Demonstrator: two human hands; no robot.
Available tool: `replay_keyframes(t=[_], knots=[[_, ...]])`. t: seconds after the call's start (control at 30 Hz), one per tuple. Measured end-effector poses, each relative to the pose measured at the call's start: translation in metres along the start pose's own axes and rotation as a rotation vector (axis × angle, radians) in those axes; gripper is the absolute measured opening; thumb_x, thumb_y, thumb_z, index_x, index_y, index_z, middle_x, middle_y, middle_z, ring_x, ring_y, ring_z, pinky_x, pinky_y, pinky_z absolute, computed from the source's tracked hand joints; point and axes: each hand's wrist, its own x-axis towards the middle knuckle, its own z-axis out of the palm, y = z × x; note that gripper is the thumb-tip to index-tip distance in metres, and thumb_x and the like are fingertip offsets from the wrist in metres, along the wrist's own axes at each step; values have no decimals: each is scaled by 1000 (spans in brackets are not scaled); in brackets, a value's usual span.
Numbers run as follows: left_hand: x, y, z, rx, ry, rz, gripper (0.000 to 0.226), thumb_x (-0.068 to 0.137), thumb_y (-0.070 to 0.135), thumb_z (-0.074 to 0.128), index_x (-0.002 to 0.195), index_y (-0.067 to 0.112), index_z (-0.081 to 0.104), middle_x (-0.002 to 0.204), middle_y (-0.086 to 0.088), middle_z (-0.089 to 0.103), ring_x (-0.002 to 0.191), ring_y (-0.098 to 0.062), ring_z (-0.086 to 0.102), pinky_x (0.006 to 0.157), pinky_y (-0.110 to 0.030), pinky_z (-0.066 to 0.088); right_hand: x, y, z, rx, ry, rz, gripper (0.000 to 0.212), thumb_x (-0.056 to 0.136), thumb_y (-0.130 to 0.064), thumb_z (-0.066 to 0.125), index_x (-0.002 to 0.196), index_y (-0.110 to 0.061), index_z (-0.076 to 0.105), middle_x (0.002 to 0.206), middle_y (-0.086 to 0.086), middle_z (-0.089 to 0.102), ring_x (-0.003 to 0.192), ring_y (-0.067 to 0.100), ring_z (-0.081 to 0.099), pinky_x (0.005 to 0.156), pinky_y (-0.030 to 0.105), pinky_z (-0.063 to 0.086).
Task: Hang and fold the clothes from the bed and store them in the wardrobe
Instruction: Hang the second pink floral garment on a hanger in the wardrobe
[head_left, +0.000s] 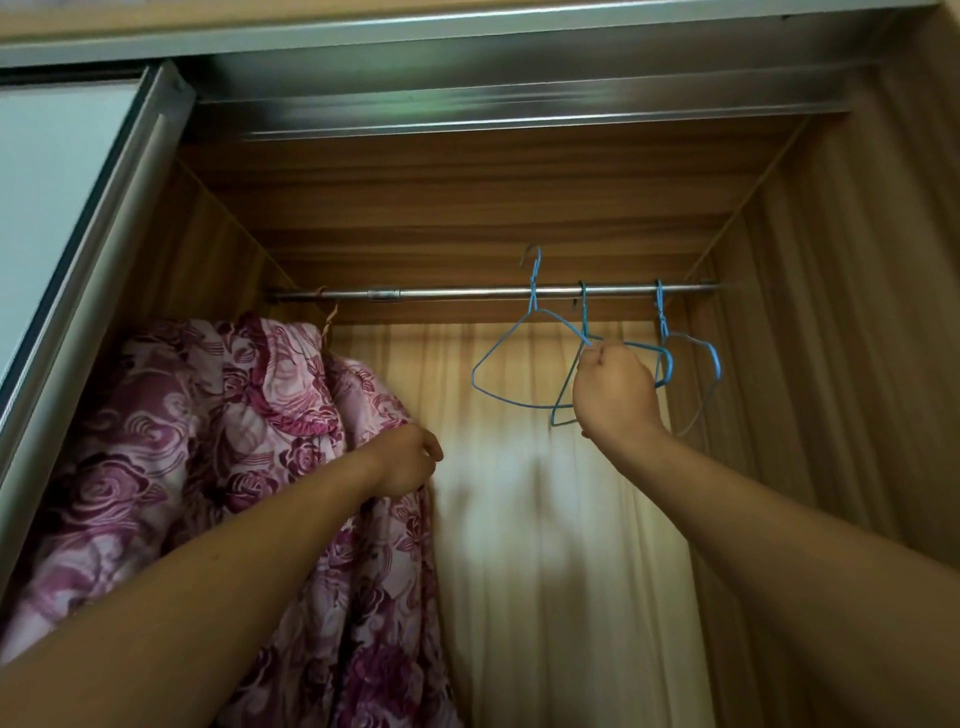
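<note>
At upper left of the frame, a sliding door covers the left side of the wardrobe. Lower left, a pink floral garment hangs inside. The left hand lies against its right edge with fingers curled; whether it grasps the cloth cannot be determined. Centre right, the right hand is clenched on the shoulder wire of a blue wire hanger, whose hook stands above the rail. Two further hangers hang on the rail at right.

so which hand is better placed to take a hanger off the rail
Right. The right hand pinches a blue wire hanger whose hook is up above the rail. The left hand is lower, against the floral cloth, apart from the hangers.
</note>
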Motion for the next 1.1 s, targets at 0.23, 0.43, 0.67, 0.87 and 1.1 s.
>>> replay_keyframes(t=[0.23, 0.43, 0.67, 0.87, 1.1], knots=[[10, -2, 21, -64, 161, 41, 40, 94, 15, 55, 132, 4, 58, 123, -19, 65, 114, -33, 61, 96, -31, 46, -13, 21, -32, -118, 118, -158, 32, 92, -24, 46, 66, -5, 52, 60, 11, 53, 62, 30, 51, 50, 36, 27], [8, -5, 56, -400, 88, -30, 80, 89, 45, 68, 153, 11, 33, 139, -6, 54, 125, -25, 54, 102, -32, 43, -18, 43, -44, -80, -22, -193, 35, 87, -26, 56, 65, 1, 59, 65, 24, 54, 67, 37, 54, 59, 38, 44], [-21, -12, 105, -879, -36, -194, 25, 97, 38, 63, 98, 14, 57, 64, 2, 64, 46, -11, 50, 43, -19, 39, -58, 124, -25, 45, -222, -11, 38, 79, -32, 52, 67, 4, 57, 64, 25, 44, 57, 17, 39, 55, 31, 30], [-52, -30, 136, -735, -167, -213, 35, 103, 31, 55, 70, 18, 50, 49, 2, 44, 36, -10, 30, 41, -17, 29, -115, 213, 0, -123, -577, 225, 35, 92, -36, 55, 64, -22, 70, 50, -3, 58, 57, 25, 60, 51, 27, 44], [-76, -41, 167, -292, -290, -78, 41, 103, 21, 56, 63, 17, 49, 49, 4, 39, 34, -3, 32, 36, -17, 27, -223, 277, 45, -246, -907, 319, 31, 106, -30, 46, 107, -10, 70, 101, 22, 70, 84, 38, 68, 60, 29, 48]])
